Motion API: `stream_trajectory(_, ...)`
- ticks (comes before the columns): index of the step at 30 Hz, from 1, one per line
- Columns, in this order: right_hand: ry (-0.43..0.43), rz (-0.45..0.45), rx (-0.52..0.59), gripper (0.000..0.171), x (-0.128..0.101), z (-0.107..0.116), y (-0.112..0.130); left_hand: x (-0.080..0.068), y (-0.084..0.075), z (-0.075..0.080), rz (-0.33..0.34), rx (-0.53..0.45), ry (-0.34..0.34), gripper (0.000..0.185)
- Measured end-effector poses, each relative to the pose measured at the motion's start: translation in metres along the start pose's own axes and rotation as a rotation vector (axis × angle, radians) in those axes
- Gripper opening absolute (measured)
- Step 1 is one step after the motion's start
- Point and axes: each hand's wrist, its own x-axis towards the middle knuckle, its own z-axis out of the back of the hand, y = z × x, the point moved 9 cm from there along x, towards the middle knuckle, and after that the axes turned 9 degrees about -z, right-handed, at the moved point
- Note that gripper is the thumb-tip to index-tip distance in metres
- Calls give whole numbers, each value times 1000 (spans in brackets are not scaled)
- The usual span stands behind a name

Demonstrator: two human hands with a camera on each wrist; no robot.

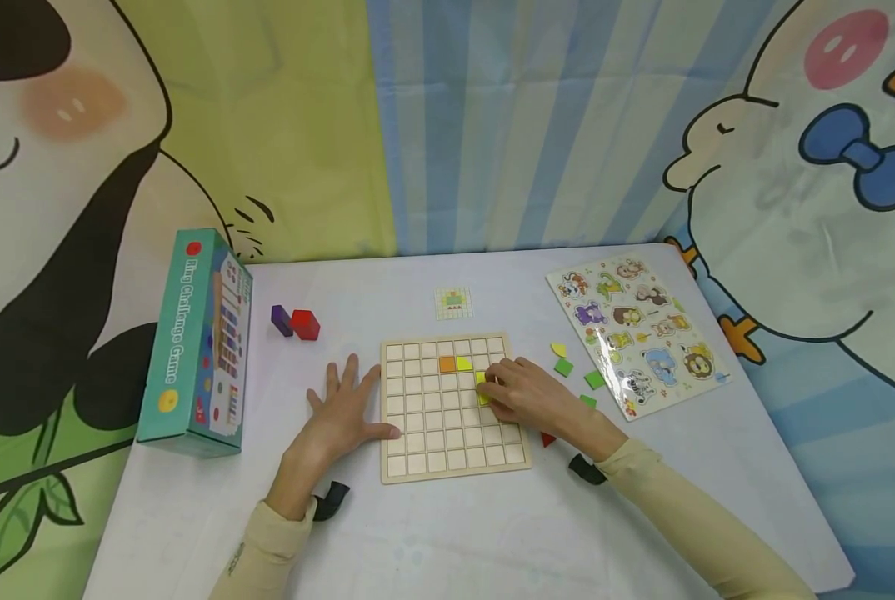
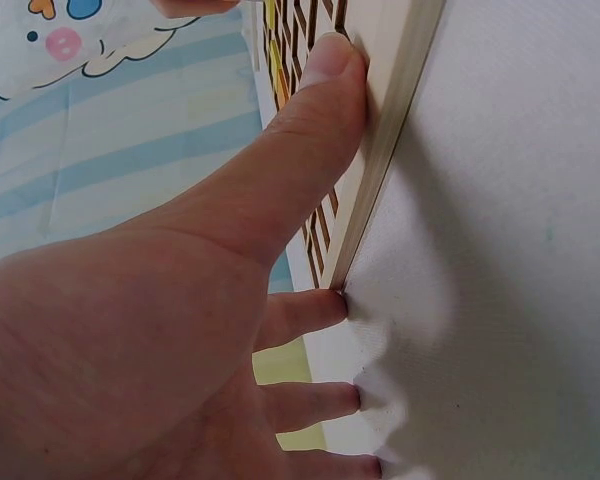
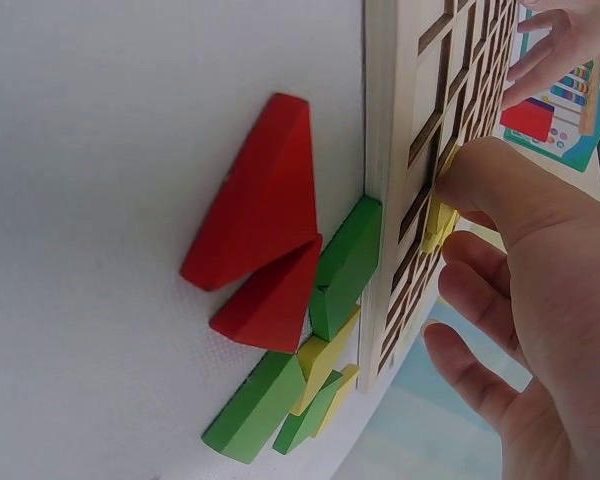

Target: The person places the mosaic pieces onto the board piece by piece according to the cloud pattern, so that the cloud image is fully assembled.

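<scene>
nearest us are the beige fabric sleeves (image 1: 706,521), leading to two bare hands over a pale wooden square-grid board (image 1: 436,439). the right hand (image 1: 535,402) is the nearer one to the flat yellow tile (image 1: 482,398) on the board's right half — its thumb and forefinger seem to pinch it, though we cannot tell whether one tile or two lie there. the yellow lies just left of those fingertips, its longer run following a grid column toward us. the left hand (image 1: 340,429) is spread, thumb on the board's left rim, fingertips on the white tablecloth (image 1: 417,542).

up the board, we see an orange square tile (image 1: 447,364) beside a yellow square tile (image 1: 464,363). loose red wedge-shaped blocks (image 3: 260,210) and green blocks (image 3: 255,405) lie off the right edge — close under the right forearm. a tall teal cardboard box (image 1: 192,342) stands well left, before a cartoon-printed cloth backdrop (image 1: 492,125).
</scene>
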Motion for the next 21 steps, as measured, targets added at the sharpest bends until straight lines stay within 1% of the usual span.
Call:
stream_trajectory(6,2,-3,5,19,-1,-1,0,0,1,0,1,8,7,114)
stream_trajectory(16,-27,-8,17,21,-5,-1,1,1,0,0,-1,4,7,114)
stream_trajectory(21,-30,-35,28,23,-7,2,-4,2,1,-1,1,3,11,115)
